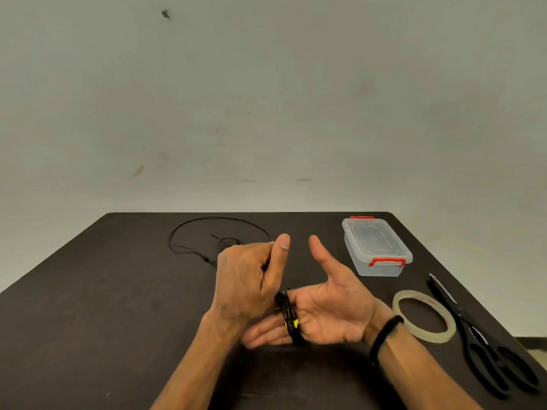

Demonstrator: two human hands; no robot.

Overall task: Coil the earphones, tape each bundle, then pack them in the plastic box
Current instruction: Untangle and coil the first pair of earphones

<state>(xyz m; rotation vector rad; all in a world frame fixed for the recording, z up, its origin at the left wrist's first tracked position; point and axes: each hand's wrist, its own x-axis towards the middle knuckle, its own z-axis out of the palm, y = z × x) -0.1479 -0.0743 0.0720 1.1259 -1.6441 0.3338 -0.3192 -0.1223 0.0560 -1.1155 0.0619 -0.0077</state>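
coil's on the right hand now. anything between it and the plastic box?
Yes: the plastic box has its lid on, red latches down. The table between the coiled earphones on the right hand and the box is bare.

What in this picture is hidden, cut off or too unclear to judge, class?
- Head view: the left hand hides the right hand's fingertips and part of the coiled earphones.
- The plastic box has its lid on; contents unclear.
- The loose earphones' buds are too small.
- The scissors handles meet the frame edge.
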